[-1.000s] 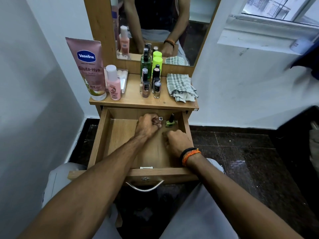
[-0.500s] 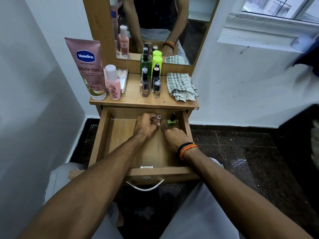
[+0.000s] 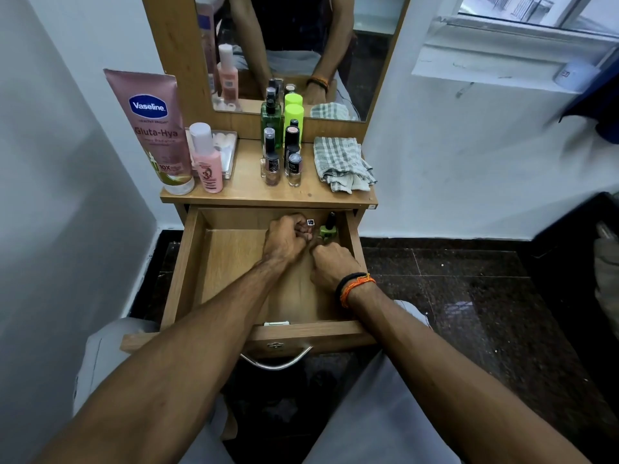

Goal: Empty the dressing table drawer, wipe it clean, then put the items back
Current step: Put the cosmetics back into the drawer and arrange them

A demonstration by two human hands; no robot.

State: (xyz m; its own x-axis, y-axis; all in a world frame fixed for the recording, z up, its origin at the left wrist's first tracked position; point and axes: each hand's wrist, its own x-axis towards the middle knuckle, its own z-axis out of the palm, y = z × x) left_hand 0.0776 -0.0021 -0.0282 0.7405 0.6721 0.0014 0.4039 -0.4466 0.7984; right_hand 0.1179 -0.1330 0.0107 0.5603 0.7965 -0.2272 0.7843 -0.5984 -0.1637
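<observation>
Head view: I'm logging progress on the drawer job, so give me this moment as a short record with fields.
drawer: open wooden drawer, floor mostly bare
still inside: green nail polish bottle with black cap, back right corner
left hand: left hand curled round a small dark-capped item
right hand: right hand curled beside the green bottle; hold unclear
tabletop: pink Vaseline tube, small bottles, folded checked cloth
stage: emptying, wiping not begun

Both arms outstretched — left hand (image 3: 286,239) fisted, right hand (image 3: 331,264) curled, knuckles up — side by side.
</observation>
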